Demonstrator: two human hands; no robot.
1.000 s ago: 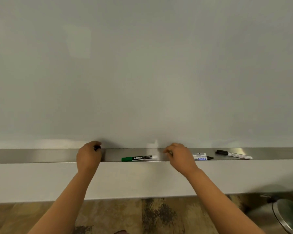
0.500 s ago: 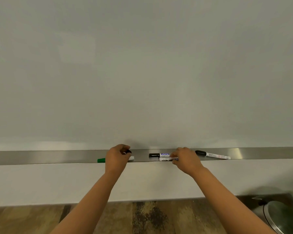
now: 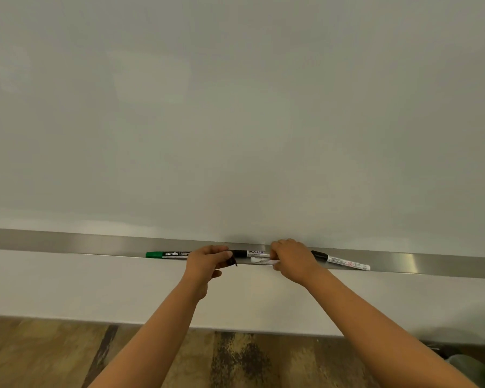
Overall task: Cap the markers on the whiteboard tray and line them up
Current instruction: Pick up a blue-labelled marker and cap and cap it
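A steel whiteboard tray (image 3: 67, 243) runs across the view. A green-capped marker (image 3: 168, 254) lies on it at the left. My left hand (image 3: 207, 261) pinches a small black cap (image 3: 232, 261) just in front of the tray. My right hand (image 3: 293, 260) grips a thin white marker (image 3: 262, 261), whose free end points toward the cap. Behind it lies a black-capped marker with a blue label (image 3: 249, 252). To the right of my right hand rests a slim white marker with a black cap (image 3: 342, 260).
The whiteboard (image 3: 235, 107) fills the upper view. Below the tray is a white wall panel (image 3: 95, 284), then wooden flooring (image 3: 39, 357). A bin's edge (image 3: 471, 365) shows at the bottom right.
My left hand has come right past the green marker, carrying the black cap. My right hand has lifted the thin white marker off the tray toward the cap.
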